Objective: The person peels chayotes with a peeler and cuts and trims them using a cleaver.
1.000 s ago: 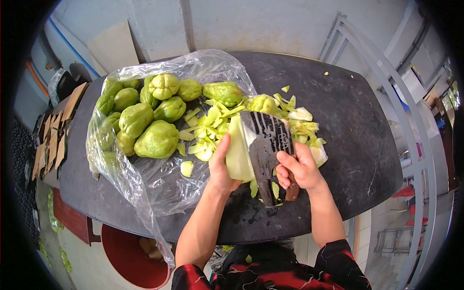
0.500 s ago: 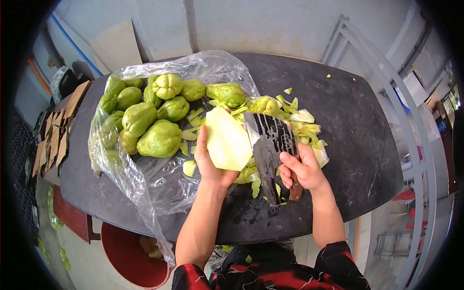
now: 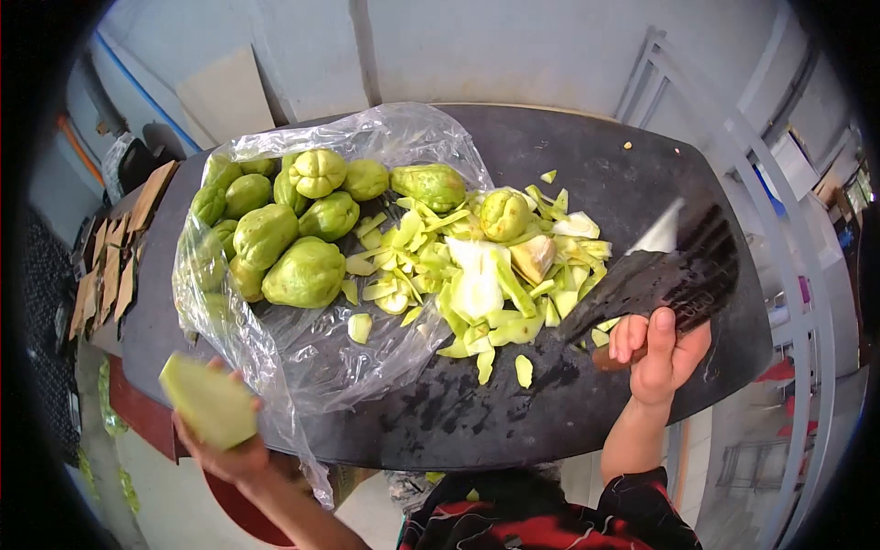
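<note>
In my left hand (image 3: 231, 456) is a peeled, pale green chayote (image 3: 211, 403), held out at the lower left, over the table's front edge near the red bucket. My right hand (image 3: 662, 356) grips the handle of a broad, dark cleaver (image 3: 674, 270), raised at the right side of the table. Wet streaks mark its blade. Between my hands a heap of chayote peelings (image 3: 412, 247) lies on the table. A chayote (image 3: 504, 214) sits at the heap's back. Whole green chayotes (image 3: 304, 272) rest on a clear plastic bag (image 3: 357, 357) at the left.
The dark table (image 3: 550, 422) has a curved front edge, with the plastic bag hanging over it. Below stands a red bucket (image 3: 240, 513). Pieces of cardboard (image 3: 115, 257) lie at the far left. A grey metal railing (image 3: 779, 229) runs along the right.
My left hand has carried the peeled chayote down and left, away from the heap. My right hand has moved right with the cleaver, uncovering the peelings.
</note>
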`<action>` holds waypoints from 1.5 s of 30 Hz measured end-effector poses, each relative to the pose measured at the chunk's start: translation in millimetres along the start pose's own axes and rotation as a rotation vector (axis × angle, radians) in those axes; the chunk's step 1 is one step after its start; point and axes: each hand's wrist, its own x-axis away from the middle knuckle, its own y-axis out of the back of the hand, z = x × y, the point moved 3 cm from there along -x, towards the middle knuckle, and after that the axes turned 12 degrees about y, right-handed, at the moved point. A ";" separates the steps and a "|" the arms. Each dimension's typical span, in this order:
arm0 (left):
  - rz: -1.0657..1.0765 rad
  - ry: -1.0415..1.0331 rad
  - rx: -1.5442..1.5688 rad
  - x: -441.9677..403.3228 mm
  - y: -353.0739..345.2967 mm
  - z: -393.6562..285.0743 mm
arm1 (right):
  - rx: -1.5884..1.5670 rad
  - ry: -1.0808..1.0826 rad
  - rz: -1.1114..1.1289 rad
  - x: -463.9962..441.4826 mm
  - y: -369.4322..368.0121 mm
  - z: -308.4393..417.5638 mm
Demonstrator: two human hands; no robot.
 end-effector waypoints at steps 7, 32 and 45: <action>-0.533 0.069 -0.309 28.8 265.4 -3.4 | 0.749 -0.100 0.458 -15.8 -19.1 -7.2; -0.029 -0.583 -1.297 -39.7 -23.4 -1.5 | 0.466 -0.326 0.506 -5.1 0.0 -58.5; 0.041 -0.147 -1.949 -187.0 -127.2 36.5 | 0.379 -0.225 0.510 -5.7 7.9 -67.0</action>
